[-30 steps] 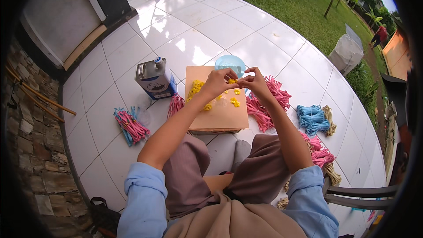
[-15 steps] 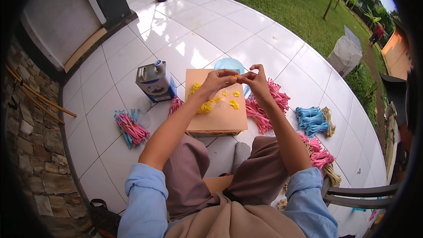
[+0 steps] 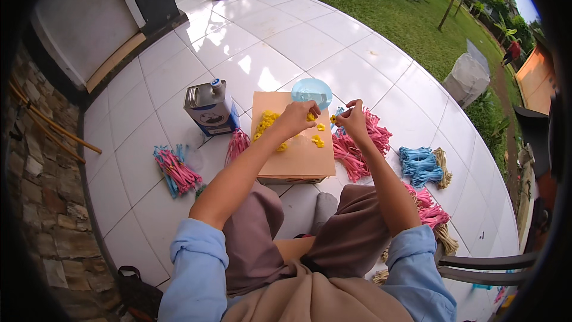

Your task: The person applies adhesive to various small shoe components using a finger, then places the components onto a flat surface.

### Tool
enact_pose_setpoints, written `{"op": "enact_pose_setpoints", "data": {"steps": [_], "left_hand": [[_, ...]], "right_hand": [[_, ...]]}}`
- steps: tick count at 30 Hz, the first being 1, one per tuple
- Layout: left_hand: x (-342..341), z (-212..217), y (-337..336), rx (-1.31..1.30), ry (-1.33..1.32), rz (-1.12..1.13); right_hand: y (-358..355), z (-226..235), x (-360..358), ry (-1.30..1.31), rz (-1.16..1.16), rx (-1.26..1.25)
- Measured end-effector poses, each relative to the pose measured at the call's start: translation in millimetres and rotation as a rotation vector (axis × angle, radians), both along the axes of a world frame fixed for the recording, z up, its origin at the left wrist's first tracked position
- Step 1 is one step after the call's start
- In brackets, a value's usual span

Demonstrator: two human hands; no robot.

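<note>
Glossy white floor tiles (image 3: 262, 53); matt board (image 3: 298, 155); metal can (image 3: 208, 107).

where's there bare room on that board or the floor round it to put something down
On the wooden board, the near half toward the knees is bare. The far end is crowded with yellow pieces, the blue bowl and both hands. Floor tiles between the metal can and the pink-and-blue bundle are free; the right side is packed with pink bundles.

One wooden board (image 3: 298, 155), one metal can (image 3: 208, 107), one clear blue bowl (image 3: 311, 91) just beyond the fingertips. Two hands. One blue bundle (image 3: 419, 164) well right of the fingers. Loose yellow pieces (image 3: 317, 141) under the fingers: too small to count.
</note>
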State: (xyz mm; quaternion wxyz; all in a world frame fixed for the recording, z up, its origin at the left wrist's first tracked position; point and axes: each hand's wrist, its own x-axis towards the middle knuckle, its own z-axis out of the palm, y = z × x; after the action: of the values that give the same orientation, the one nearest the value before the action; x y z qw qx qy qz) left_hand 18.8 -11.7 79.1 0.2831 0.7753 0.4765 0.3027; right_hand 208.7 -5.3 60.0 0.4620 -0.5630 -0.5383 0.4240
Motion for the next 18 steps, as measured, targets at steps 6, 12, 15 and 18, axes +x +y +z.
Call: {"op": "enact_pose_setpoints", "data": {"steps": [6,12,15,18], "left_hand": [[23,-22,-12,0.57,1.069,-0.121],[0,-30,-7,0.636,0.932,-0.146],[-5,-13,-11,0.624,0.67,0.024],[-13,-6,-17,0.217,0.68,0.277]], "right_hand": [[4,-55,-18,-0.559,0.173,0.221],[13,-49,-25,-0.581,0.269,0.189],[17,-40,-18,-0.412,0.289,-0.013],[9,-39,-27,-0.16,0.536,-0.168]]}}
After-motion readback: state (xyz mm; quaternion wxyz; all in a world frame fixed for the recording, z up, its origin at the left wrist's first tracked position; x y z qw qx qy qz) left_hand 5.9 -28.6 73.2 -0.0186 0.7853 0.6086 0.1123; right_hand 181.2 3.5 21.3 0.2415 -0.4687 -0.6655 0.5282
